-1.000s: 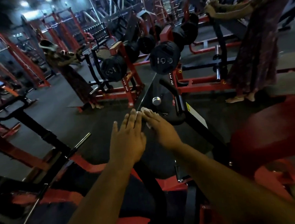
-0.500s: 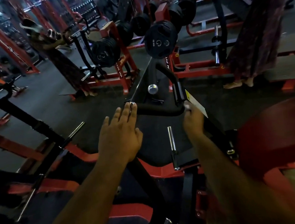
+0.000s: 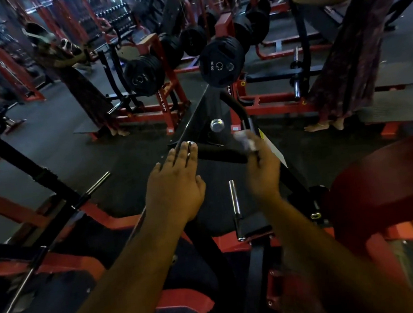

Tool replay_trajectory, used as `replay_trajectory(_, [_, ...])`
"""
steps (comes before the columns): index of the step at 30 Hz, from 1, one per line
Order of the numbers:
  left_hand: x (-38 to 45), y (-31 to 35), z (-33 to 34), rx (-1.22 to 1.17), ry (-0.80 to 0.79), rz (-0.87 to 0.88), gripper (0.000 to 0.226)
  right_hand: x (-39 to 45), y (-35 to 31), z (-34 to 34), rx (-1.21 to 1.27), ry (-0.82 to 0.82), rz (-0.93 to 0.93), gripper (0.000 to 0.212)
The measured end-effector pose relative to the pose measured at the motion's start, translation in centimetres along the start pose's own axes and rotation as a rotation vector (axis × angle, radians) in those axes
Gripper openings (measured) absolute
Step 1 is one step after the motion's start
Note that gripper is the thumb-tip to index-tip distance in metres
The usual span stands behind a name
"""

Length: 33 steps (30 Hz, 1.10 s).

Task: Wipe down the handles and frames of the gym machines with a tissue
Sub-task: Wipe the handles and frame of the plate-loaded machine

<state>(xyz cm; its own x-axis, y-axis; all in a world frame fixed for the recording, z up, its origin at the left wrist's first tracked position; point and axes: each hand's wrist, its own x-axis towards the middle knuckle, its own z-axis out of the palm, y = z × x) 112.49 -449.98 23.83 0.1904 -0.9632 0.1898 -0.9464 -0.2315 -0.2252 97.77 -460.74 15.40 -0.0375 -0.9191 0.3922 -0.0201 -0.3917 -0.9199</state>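
- My right hand (image 3: 263, 170): fingers curled round a white tissue (image 3: 245, 140), pressing it on the bend where the black handle (image 3: 221, 152) turns up into the upright grip (image 3: 243, 114). Hand is motion-blurred, so exact finger contact unclear.
- My left hand (image 3: 176, 189): flat, fingers straight and together, holding nothing. Fingertips reach the chrome end cap (image 3: 190, 143) at the handle's left end; touching or just above, can't tell.
- Between my hands, nearer to me: short chrome peg (image 3: 234, 203) standing out of the black machine frame (image 3: 256, 262).
- Just beyond the tissue: round chrome knob (image 3: 217, 125) on the black arm.
- Right of my right hand: yellow-and-white label (image 3: 273, 148) on the black frame bar, then a large red pad (image 3: 382, 181).
- Beyond the handle: black 15 kg weight plate (image 3: 221, 61) on a red rack, more plates (image 3: 143, 74) to its left.
- Left of my left hand: black post with a chrome bar (image 3: 98, 182), red base frame (image 3: 60, 264) below.
- Far left: a person in a dark patterned dress (image 3: 79, 87) at a red machine. Far right: another person in a long dress (image 3: 356, 51), barefoot on the mat.
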Motion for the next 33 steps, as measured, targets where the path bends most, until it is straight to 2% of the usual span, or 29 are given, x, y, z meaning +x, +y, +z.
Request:
replay_trajectory(1, [0.0, 0.0, -0.1, -0.011, 0.000, 0.008, 0.073, 1.2, 0.9, -0.6, -0.105, 0.069, 0.095, 0.035])
replay_trajectory(2, [0.0, 0.0, -0.2, -0.023, 0.003, 0.014, 0.073, 2.0, 1.7, -1.1, -0.218, 0.068, 0.176, 0.034])
replay_trajectory(5, [-0.2, -0.1, -0.3, -0.066, 0.013, 0.025, 0.073, 1.8, 3.1, -0.4, -0.460, -0.103, 0.294, 0.031])
replay_trajectory(9, [0.0, -0.3, 0.0, -0.108, 0.024, 0.040, 0.074, -0.7, -0.3, 3.2, -0.367, -0.091, 0.174, 0.038])
replay_trajectory(14, [0.0, -0.3, 0.0, -0.139, 0.017, 0.048, 0.074, -2.8, -3.4, 3.6, -0.077, -0.217, -0.095, 0.034])
replay_trajectory(15, [0.0, -0.3, 0.0, -0.140, 0.016, 0.046, 0.074, -2.5, -3.3, 3.0, -0.029, -0.203, -0.102, 0.032])
replay_trajectory(17, [0.1, -0.3, 0.0, -0.144, 0.025, 0.034, 0.073, -1.0, -2.9, 1.9, 0.005, -0.072, 0.011, 0.030])
replay_trajectory(19, [0.2, -0.3, 0.0, -0.138, 0.024, 0.021, 0.072, 0.9, -1.5, 1.1, -0.130, 0.028, 0.130, 0.033])
replay_trajectory(22, [0.2, -0.1, 0.0, -0.122, 0.008, 0.010, 0.072, 0.6, -0.8, 2.6, -0.417, -0.204, 0.128, 0.040])
replay_trajectory(26, [0.2, -0.2, -0.2, -0.126, -0.019, 0.018, 0.075, -1.3, -2.6, 4.2, -0.229, -0.253, 0.023, 0.039])
replay_trajectory(30, [0.2, -0.6, -0.7, -0.159, -0.077, 0.055, 0.078, -1.6, -5.4, 2.7, -0.058, -0.348, 0.017, 0.033])
replay_trajectory(33, [0.5, -1.5, -1.1, -0.226, -0.143, 0.120, 0.078, -1.4, -6.2, 1.4, -0.048, -0.260, 0.046, 0.031])
